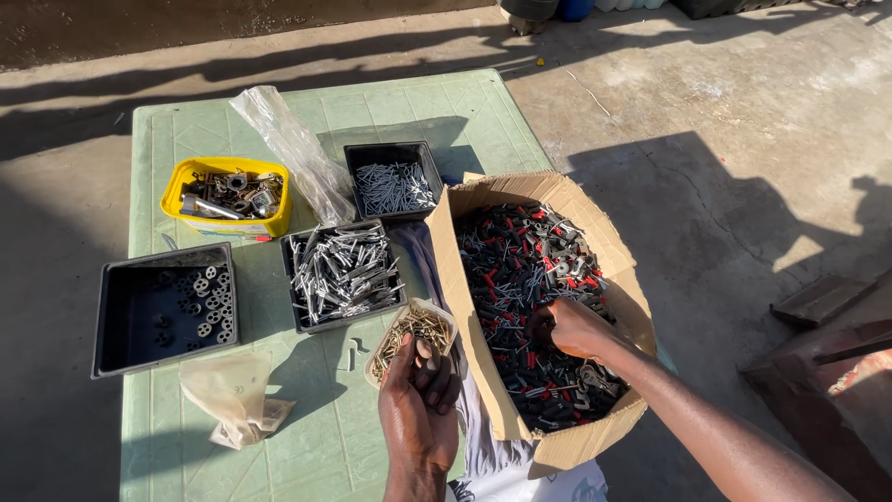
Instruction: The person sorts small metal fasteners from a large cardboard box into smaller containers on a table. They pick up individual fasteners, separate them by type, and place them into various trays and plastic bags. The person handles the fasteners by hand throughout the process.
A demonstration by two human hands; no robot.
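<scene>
My right hand reaches into a cardboard box full of mixed black, red and grey hardware, fingers closed among the pieces. What it grips is hidden. My left hand hovers palm-up beside the box with a few small pieces between its curled fingers. Just beyond the left hand sits a small clear tub of brass-coloured screws.
On the pale green plastic table stand a black tray of silver bolts, a black tray of nails, a black tray with washers, a yellow tub of metal parts, a clear plastic bag and a crumpled bag. Concrete ground lies to the right.
</scene>
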